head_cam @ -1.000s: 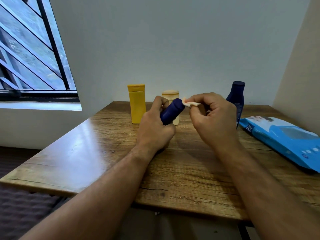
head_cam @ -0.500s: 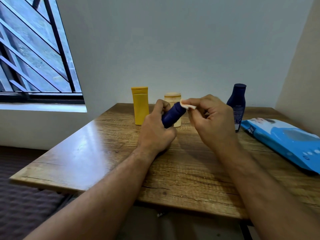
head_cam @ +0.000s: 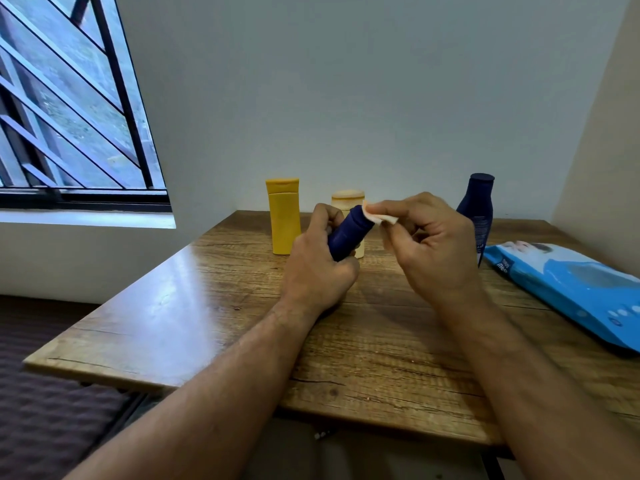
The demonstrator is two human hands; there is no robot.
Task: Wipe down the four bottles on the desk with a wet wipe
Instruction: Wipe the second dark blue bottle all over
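Four bottles are in view; the small dark blue bottle is gripped tilted in the left hand, cap exposed to the folded wet wipe pinched by the right hand, just before the cream jar.

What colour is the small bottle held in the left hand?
Dark navy blue; the small bottle in the left hand shows in the head view.

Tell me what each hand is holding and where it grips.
The left hand grips the small dark blue bottle around its lower body, tilted. The right hand pinches a folded wet wipe between its fingertips, against the bottle's top end.
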